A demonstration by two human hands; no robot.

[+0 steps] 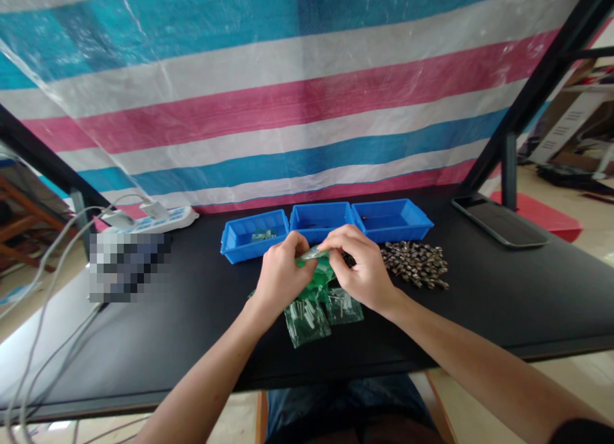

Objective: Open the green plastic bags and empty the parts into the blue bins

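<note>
Between my two hands is a small clear plastic bag (313,254), pinched at its left end by my left hand (286,268) and at its right end by my right hand (357,263). Both hands have their fingers closed on it. Below them on the black table lie green-tinted bags; one front bag (307,321) holds pale, stick-like pieces, and another (344,305) beside it on the right holds similar ones. A pile of small dark metallic parts (418,265) sits to the right of my right hand.
Three blue trays stand behind my hands: left (254,235), middle (322,215) and right (392,219). The left one holds a small bag. A phone (499,221) lies at the right; a power strip (165,220) with cables is at the left. A striped sheet (307,105) hangs behind.
</note>
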